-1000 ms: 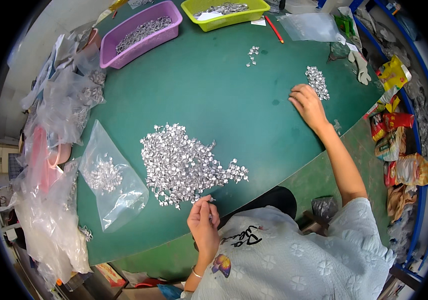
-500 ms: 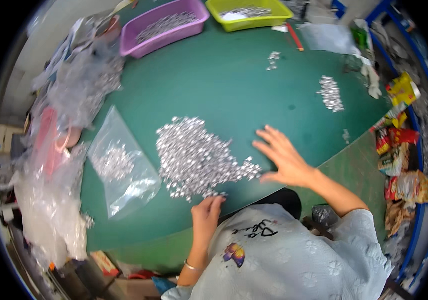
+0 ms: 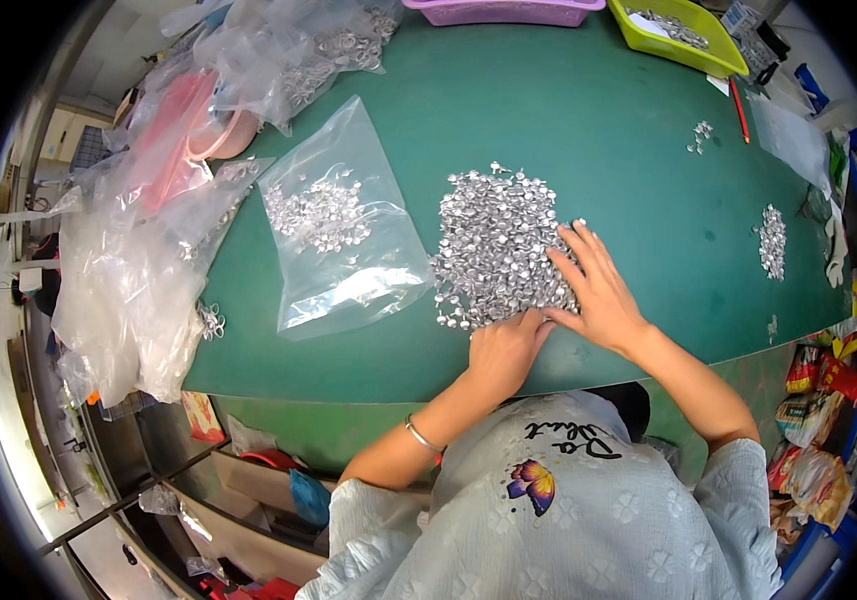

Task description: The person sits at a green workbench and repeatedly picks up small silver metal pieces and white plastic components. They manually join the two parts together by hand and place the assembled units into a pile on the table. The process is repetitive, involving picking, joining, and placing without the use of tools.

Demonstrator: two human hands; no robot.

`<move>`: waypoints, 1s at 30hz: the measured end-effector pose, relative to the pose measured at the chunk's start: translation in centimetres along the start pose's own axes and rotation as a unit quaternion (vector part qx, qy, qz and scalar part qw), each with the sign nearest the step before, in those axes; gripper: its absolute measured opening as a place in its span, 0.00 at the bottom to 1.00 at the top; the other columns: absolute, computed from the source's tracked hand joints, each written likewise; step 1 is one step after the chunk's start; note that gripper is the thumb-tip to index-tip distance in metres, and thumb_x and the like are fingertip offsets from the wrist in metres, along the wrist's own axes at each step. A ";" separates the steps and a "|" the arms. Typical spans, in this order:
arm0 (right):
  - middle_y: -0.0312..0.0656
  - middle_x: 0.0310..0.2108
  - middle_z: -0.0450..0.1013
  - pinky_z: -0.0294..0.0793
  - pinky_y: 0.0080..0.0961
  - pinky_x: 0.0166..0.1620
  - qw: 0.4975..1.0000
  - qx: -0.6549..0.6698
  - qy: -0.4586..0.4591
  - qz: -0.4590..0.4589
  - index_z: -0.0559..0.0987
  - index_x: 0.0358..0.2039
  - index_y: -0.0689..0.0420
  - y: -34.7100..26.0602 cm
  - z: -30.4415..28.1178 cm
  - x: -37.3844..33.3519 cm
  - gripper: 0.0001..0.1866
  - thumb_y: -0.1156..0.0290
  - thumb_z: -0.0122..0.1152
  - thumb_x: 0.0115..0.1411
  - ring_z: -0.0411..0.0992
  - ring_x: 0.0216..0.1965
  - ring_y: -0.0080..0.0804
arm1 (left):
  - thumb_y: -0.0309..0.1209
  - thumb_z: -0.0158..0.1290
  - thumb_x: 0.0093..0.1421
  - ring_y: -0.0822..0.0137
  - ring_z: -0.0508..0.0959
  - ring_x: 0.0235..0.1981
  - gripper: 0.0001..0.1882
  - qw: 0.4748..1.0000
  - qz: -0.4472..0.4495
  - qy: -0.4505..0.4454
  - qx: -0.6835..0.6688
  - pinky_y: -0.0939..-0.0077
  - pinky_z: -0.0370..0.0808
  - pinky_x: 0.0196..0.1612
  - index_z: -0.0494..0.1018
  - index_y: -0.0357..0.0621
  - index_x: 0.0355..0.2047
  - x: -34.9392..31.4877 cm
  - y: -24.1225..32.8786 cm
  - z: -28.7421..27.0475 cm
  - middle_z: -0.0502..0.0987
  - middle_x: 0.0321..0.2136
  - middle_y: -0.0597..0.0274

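A heap of small silvery metal pieces (image 3: 498,235) lies on the green tabletop, too fine to name for certain. At its near edge rests my left hand (image 3: 505,352), fingers curled in against the pieces; whatever they pinch, if anything, is hidden. My right hand (image 3: 603,303) lies along the heap's right side with its fingers stretched out and apart, fingertips touching the pieces. The two hands nearly meet at the heap's near right corner. Just left of the heap is a clear plastic bag (image 3: 348,285) with a smaller lot of similar pieces inside.
Clear bags (image 3: 118,290) and a pink basket (image 3: 223,135) crowd the table's left side. Purple (image 3: 508,12) and yellow-green (image 3: 683,35) trays stand at the back. A red pencil (image 3: 739,110) and a small cluster of pieces (image 3: 771,243) lie to the right.
My right hand has come in from the right to the heap, and the trail of pieces on that side is now gathered against it. The view has shifted, so the table appears farther right.
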State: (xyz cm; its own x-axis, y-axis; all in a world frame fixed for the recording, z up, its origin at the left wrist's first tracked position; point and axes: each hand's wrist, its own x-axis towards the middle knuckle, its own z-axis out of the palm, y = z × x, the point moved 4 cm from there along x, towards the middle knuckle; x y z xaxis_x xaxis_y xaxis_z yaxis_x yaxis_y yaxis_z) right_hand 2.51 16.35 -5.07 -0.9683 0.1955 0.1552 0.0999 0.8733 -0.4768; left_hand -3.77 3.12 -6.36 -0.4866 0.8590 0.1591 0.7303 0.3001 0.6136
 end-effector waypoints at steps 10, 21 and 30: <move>0.45 0.56 0.57 0.50 0.46 0.61 0.999 -0.027 0.046 -0.009 0.66 0.51 0.57 3.9 -0.7 4.6 0.31 0.62 0.63 0.47 0.52 0.60 0.47 | 0.33 0.49 0.57 0.51 0.74 0.16 0.09 0.999 -0.041 -0.005 0.000 0.60 0.70 0.18 0.69 0.44 0.36 2.8 0.7 0.2 0.75 0.20 0.52; 0.42 0.53 0.62 0.49 0.48 0.59 0.994 0.009 -0.021 -0.107 0.72 0.47 0.52 -3.4 1.6 6.6 0.22 0.64 0.60 0.50 0.55 0.58 0.44 | 0.29 0.47 0.57 0.50 0.74 0.19 0.06 0.993 -0.107 -0.042 -0.014 0.60 0.70 0.21 0.72 0.46 0.34 -2.2 -3.6 -4.0 0.75 0.21 0.52; 0.40 0.38 0.71 0.64 0.34 0.48 0.993 0.077 0.027 -0.084 0.77 0.35 0.58 -2.8 -0.6 5.1 0.12 0.77 0.59 0.48 0.67 0.44 0.39 | 0.28 0.45 0.57 0.47 0.74 0.22 0.06 0.990 -0.130 0.005 0.044 0.58 0.69 0.23 0.70 0.47 0.35 0.8 -8.2 -6.5 0.74 0.20 0.49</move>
State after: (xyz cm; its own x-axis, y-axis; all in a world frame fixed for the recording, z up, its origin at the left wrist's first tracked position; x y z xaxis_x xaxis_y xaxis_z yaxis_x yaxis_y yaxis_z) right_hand -2.62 15.22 -2.44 -0.9542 0.0805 0.2882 -0.1018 0.8184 -0.5655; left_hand -13.21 -1.36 -6.24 -0.6684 0.7437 0.0119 0.6184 0.5467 0.5645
